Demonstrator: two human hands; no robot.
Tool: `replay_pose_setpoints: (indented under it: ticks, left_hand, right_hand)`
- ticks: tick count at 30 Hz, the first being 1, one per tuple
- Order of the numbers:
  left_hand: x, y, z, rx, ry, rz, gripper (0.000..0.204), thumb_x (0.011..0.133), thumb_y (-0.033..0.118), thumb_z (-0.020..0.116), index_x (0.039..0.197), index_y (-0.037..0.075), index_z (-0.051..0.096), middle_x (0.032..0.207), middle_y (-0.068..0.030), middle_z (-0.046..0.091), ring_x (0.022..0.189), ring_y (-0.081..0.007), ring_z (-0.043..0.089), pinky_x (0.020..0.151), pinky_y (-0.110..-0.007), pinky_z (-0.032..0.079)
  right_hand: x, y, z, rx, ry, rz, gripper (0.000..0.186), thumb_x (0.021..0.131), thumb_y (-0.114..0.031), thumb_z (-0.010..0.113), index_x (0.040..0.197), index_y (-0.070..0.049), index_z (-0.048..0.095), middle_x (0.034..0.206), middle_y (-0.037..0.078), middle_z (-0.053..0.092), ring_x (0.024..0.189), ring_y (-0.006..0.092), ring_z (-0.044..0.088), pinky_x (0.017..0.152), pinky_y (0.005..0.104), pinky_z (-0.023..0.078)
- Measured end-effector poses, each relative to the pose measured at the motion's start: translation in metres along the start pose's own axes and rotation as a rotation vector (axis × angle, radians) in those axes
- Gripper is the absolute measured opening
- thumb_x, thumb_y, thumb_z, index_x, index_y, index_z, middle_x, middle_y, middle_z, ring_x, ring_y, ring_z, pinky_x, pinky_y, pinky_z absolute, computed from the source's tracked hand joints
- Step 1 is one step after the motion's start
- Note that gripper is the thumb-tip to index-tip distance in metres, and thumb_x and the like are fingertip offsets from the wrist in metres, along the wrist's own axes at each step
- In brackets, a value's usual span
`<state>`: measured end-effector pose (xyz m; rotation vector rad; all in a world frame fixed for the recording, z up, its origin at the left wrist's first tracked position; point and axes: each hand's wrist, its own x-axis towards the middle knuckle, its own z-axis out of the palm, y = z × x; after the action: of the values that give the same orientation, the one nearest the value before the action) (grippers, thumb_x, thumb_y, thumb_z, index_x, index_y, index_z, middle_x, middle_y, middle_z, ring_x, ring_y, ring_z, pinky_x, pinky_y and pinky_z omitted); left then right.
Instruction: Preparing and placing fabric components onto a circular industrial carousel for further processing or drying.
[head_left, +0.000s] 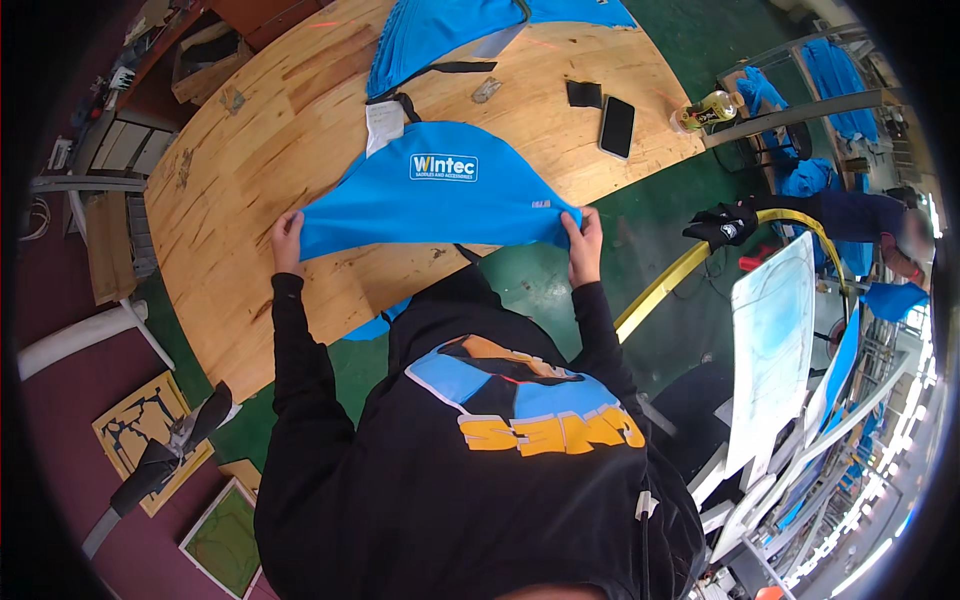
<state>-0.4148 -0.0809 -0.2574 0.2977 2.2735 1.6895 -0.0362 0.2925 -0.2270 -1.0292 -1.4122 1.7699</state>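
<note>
We hold a blue fabric panel spread between our two hands, fingers pinched closed: our left hand grips its left corner, our right hand its right. The panel spans the wooden table's near edge, its printed side up.

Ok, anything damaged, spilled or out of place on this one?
The tabletop has dark patches toward its left side, probably wear, and a bottle sits near its right edge, perhaps easily knocked. The blue fabric piece between the left hand and right hand shows no obvious damage.
</note>
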Motion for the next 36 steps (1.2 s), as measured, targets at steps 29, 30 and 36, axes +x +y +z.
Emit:
replay_pose_setpoints:
  ticks: [29, 30, 36]
  left_hand:
    - [-0.005, -0.055, -0.012, -0.067, -0.052, -0.165, 0.02, 0.092, 0.02, 0.064, 0.102, 0.003, 0.064, 0.092, -0.0001, 0.062, 0.084, -0.0088, 0.057, 0.074, -0.023, 0.045]
    - [-0.003, -0.064, -0.016, 0.025, -0.054, -0.12, 0.02, 0.092, 0.02, 0.065, 0.101, 0.003, 0.065, 0.093, -0.0009, 0.063, 0.084, -0.0088, 0.056, 0.075, -0.024, 0.045]
    - [-0.008, -0.066, -0.019, 0.089, -0.049, -0.107, 0.023, 0.092, 0.022, 0.066, 0.101, 0.001, 0.065, 0.092, -0.0011, 0.063, 0.084, -0.0093, 0.057, 0.076, -0.024, 0.045]
  right_hand:
    - [-0.002, 0.046, -0.009, -0.081, -0.002, 0.146, 0.017, 0.089, -0.009, 0.065, 0.1, -0.008, 0.052, 0.086, -0.002, 0.058, 0.078, 0.0046, 0.051, 0.069, 0.0206, 0.041]
    - [-0.004, 0.054, -0.012, -0.047, 0.009, 0.147, 0.019, 0.089, -0.008, 0.065, 0.102, -0.006, 0.052, 0.088, -0.001, 0.058, 0.08, 0.0053, 0.052, 0.07, 0.0216, 0.042]
    - [0.004, 0.055, -0.017, -0.08, -0.008, 0.104, 0.018, 0.089, -0.008, 0.065, 0.102, -0.004, 0.053, 0.09, 0.0, 0.06, 0.082, 0.0067, 0.054, 0.073, 0.022, 0.043]
